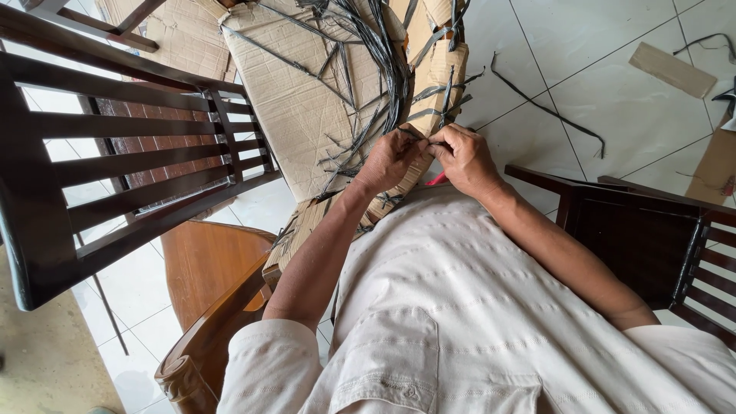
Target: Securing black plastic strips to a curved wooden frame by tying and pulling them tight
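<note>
My left hand [389, 159] and my right hand [462, 156] meet just in front of my chest, fingertips pinched together on a thin black strip [420, 139]. The strip runs up into a bundle of several black strips [382, 54] that lie across a creased sheet of brown cardboard [299, 100]. Both hands rest over the near edge of that cardboard. Something small and red [437, 180] shows just beneath my right hand; I cannot tell what it is.
A dark wooden slatted chair [115, 153] stands at the left, another dark chair [652, 230] at the right. A curved brown wooden armrest [207, 307] is below left. A loose black strip [548, 107] and cardboard scraps [671, 69] lie on the white tiled floor.
</note>
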